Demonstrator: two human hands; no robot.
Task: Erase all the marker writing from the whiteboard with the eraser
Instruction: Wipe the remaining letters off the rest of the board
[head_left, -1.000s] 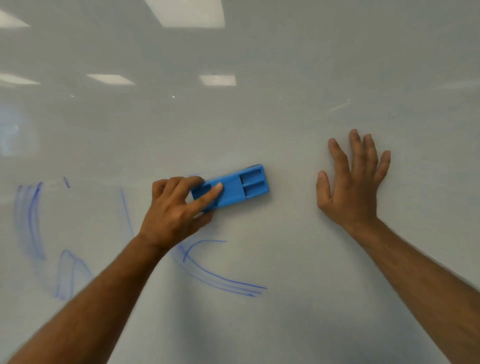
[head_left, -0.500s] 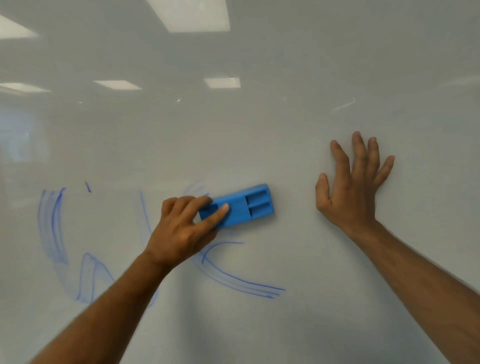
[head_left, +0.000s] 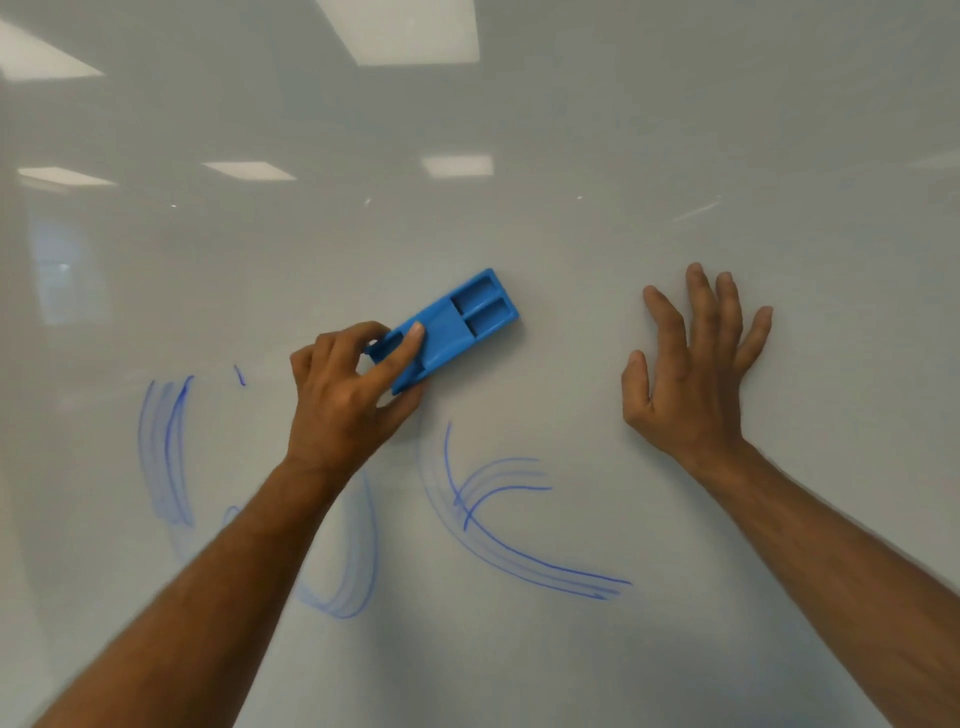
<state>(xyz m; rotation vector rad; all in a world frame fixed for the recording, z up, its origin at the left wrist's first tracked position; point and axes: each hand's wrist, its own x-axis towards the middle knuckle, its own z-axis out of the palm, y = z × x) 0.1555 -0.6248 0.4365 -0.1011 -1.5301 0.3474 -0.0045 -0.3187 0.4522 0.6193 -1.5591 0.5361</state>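
Starting at the left side of the shiny white whiteboard (head_left: 571, 130), there are smeared blue marker lines (head_left: 169, 452) that curve up and down, with one tiny blue dash (head_left: 239, 375) near them. A blue loop (head_left: 353, 582) peeks out from under the left arm, lower down. The left hand (head_left: 345, 405) grips the long blue plastic eraser (head_left: 449, 327) by its near end, fingers curled over the top edge and thumb laid across the back. The eraser lies flat on the board near its middle, tilted up to the right, so its soft side can rub the ink. It sits above the marks and touches none of them. Below it and to the right is a blue crossing shape with a long tail (head_left: 498, 525), also smeared. The right hand (head_left: 691, 374) is spread out, fingers straight, pressed flat on bare board, most likely to keep the person steady. A lot of writing is left to wipe.
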